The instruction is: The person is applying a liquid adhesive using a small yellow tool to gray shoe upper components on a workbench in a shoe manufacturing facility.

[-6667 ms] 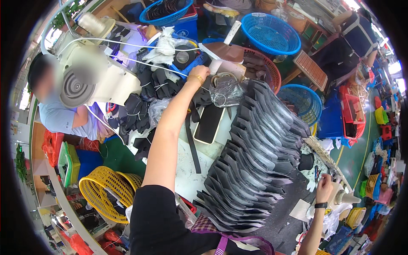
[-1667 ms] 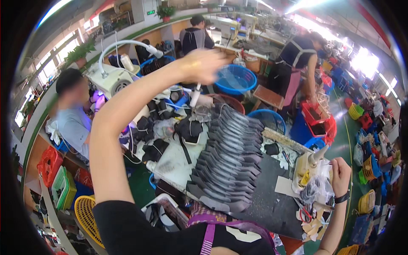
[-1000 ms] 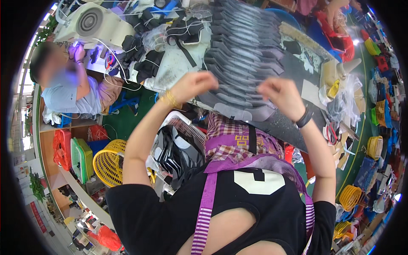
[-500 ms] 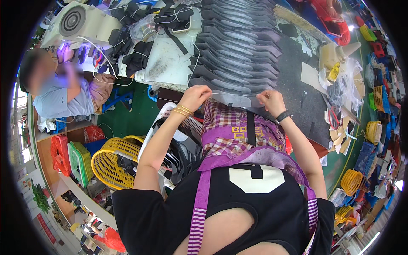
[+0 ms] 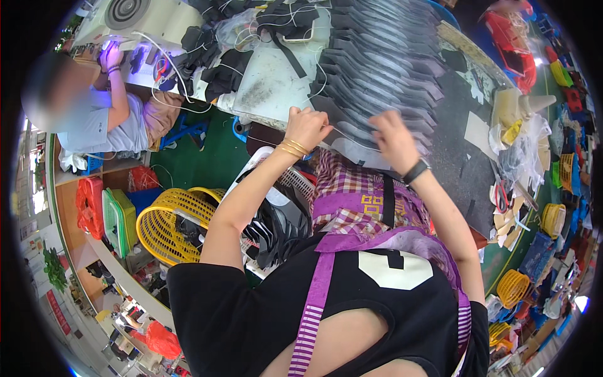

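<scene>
My left hand [image 5: 308, 129], with gold bangles at the wrist, is closed in a pinch on a thin white cord [image 5: 344, 134]. From its fingertips the cord slants down to the right, over the nearest dark piece. My right hand [image 5: 397, 144], wearing a dark wristband, hovers above the near end of the row. Motion smears its fingers, so their grip cannot be made out. Under both hands lies a long row of overlapping dark grey flat pieces [image 5: 389, 69], each with a shiny pale band across it.
A white basket [image 5: 301, 182] of dark cut pieces stands by my left side, near yellow baskets [image 5: 166, 229]. Red-handled scissors [image 5: 500, 198] and clear plastic bags [image 5: 524, 151] lie at the table's right. A co-worker [image 5: 103, 119] sits at a cream machine [image 5: 141, 19] on the left.
The view has shifted. My right hand has lifted and turned over the row, its fingers now blurred. The cord, earlier stretched nearly level between both hands, now slants down from my left hand.
</scene>
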{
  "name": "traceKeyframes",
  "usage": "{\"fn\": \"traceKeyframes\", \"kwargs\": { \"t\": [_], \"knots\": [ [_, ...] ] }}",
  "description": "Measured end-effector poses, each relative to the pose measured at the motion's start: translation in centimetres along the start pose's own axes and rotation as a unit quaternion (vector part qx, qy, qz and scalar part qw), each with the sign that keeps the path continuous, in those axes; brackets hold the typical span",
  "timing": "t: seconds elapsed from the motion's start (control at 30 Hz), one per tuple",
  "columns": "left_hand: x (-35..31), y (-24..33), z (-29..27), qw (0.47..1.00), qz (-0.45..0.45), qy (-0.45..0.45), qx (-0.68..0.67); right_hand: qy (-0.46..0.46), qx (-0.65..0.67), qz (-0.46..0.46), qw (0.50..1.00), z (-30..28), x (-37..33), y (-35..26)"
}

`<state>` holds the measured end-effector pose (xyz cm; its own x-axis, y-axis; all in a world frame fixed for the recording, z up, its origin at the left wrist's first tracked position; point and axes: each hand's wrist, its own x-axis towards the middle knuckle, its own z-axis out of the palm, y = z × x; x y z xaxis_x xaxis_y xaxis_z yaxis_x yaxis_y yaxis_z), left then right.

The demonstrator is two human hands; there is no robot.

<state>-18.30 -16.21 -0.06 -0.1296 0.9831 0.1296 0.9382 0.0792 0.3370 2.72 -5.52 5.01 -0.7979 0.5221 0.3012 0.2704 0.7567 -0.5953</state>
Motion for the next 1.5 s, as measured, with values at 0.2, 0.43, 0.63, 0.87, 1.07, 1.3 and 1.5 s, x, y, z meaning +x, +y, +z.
{"fn": "traceKeyframes", "kwargs": {
  "t": [0.2,0.43,0.63,0.87,1.07,1.3,1.5],
  "knots": [
    [1.0,-0.4,-0.6,0.999,-0.001,-0.037,-0.032,-0.069,-0.030,0.046,0.996,1.3,0.2,0.3],
    [0.5,-0.6,-2.2,0.997,0.005,-0.048,-0.065,-0.163,-0.120,0.101,0.974,-0.5,-1.9,-0.4],
    [1.3,-1.6,-4.2,0.938,0.039,-0.115,-0.324,-0.134,-0.069,0.123,0.981,-0.7,-3.4,2.4],
    [0.5,-3.3,-1.3,0.979,0.129,-0.074,-0.139,-0.171,-0.071,0.108,0.977,-1.1,-3.1,2.2],
    [1.2,-3.0,-0.4,0.987,0.129,-0.010,-0.098,-0.100,-0.017,-0.016,0.995,-1.2,0.9,-2.1],
    [0.8,-3.3,-0.3,0.987,0.138,0.011,-0.081,-0.232,-0.148,0.040,0.961,6.7,5.0,-2.5],
    [0.3,-4.0,0.3,0.979,0.124,0.031,-0.156,-0.224,-0.118,0.067,0.965,7.0,4.7,-1.5]
  ]
}}
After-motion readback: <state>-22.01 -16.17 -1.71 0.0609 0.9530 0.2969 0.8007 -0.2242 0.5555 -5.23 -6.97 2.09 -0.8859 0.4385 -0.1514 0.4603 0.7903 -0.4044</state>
